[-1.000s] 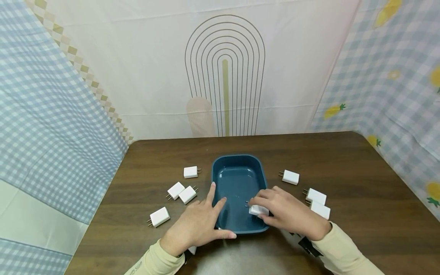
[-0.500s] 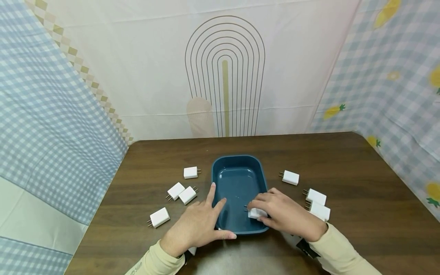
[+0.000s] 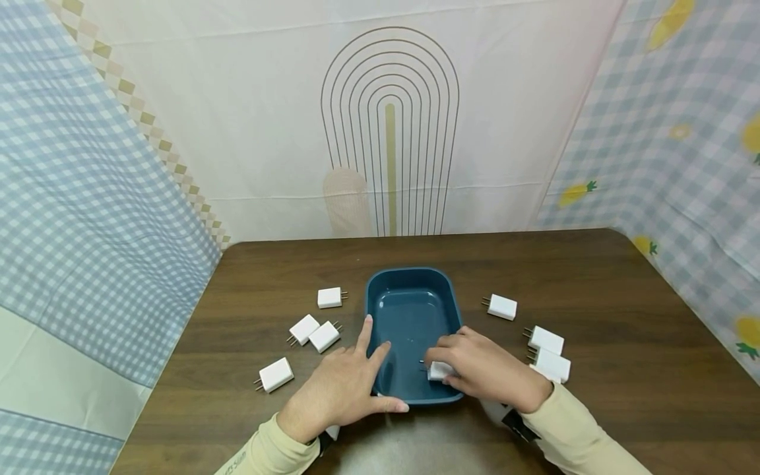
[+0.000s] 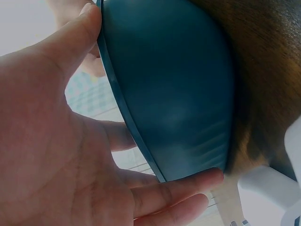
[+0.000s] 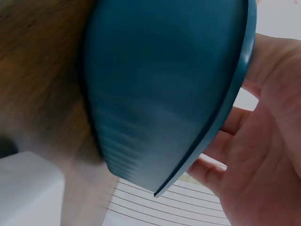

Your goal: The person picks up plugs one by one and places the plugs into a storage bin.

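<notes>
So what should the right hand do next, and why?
I'd probably have the right hand gently loosen its fingers: the white plug it holds is already inside the blue tray, and the left hand is touching the tray.

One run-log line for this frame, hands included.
left hand: touching blue tray | right hand: holding white charger inside tray | other white chargers: on table, both sides of tray

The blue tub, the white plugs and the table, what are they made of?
The blue tub looks like shiny plastic, because light gleams inside, though the look can't prove it. The white plugs look like smooth plastic, with even colour and metal-looking prongs. The table may be wood, softly shiny, with brown grain, though grain can be printed.
</notes>
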A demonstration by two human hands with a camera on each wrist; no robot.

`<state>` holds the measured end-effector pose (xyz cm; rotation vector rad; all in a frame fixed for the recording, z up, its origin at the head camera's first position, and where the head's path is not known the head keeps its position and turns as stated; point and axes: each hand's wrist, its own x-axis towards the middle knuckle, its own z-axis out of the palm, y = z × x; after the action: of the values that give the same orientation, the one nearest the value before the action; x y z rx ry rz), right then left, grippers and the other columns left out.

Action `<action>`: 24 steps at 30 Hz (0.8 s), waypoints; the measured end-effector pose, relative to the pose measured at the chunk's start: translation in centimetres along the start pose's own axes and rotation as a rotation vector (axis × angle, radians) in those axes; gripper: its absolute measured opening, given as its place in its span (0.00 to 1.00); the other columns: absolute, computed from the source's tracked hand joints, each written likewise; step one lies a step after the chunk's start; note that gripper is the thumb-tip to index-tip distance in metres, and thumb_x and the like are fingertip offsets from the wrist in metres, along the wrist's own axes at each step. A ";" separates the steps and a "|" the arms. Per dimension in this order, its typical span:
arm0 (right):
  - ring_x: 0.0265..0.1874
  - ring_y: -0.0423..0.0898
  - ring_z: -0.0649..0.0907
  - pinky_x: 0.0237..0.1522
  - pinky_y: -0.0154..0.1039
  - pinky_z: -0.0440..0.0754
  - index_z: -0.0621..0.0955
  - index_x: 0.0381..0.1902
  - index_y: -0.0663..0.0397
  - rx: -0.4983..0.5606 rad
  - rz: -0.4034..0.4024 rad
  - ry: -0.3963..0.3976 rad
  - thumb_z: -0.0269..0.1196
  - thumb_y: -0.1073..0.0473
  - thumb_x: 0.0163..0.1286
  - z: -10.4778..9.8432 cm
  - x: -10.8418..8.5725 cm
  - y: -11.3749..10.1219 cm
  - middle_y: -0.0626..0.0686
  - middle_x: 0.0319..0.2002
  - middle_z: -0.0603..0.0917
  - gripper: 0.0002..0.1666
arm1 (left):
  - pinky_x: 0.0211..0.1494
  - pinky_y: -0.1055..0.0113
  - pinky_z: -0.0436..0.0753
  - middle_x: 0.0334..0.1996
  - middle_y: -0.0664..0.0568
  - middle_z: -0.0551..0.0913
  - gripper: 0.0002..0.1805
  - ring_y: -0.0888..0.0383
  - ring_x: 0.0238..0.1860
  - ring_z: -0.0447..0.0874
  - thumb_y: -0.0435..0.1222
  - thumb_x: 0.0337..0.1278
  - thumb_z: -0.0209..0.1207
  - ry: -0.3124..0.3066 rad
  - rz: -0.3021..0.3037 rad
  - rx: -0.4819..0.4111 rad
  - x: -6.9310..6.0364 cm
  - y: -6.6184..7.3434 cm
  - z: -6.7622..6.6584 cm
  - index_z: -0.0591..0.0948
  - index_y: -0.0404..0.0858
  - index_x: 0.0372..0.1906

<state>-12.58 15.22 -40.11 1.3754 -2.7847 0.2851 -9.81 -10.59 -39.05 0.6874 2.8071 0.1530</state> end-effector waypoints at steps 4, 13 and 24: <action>0.37 0.37 0.82 0.46 0.43 0.77 0.85 0.45 0.41 -0.007 0.003 -0.047 0.77 0.58 0.57 -0.1 0.4 0.0 0.42 0.37 0.87 0.18 | 0.64 0.51 0.77 0.81 0.33 0.47 0.57 0.42 0.59 0.84 0.78 0.49 0.52 -0.002 -0.001 -0.002 0.0 0.1 0.0 0.67 0.45 0.77; 0.35 0.35 0.83 0.42 0.41 0.75 0.86 0.42 0.41 0.003 0.008 -0.119 0.79 0.59 0.53 -0.2 1.1 -0.1 0.42 0.37 0.89 0.19 | 0.64 0.50 0.78 0.81 0.33 0.46 0.56 0.42 0.59 0.84 0.78 0.50 0.52 -0.011 0.002 -0.002 -0.1 0.0 0.0 0.66 0.46 0.77; 0.35 0.34 0.82 0.42 0.40 0.75 0.87 0.39 0.41 0.045 0.018 -0.156 0.78 0.60 0.53 0.2 1.6 0.2 0.40 0.37 0.90 0.16 | 0.62 0.51 0.79 0.81 0.33 0.46 0.56 0.43 0.58 0.85 0.78 0.50 0.51 -0.003 0.005 0.009 0.0 -0.1 0.1 0.67 0.46 0.76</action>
<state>-13.71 14.09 -40.17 1.4418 -2.9344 0.2527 -9.83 -10.64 -39.16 0.6962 2.8049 0.1409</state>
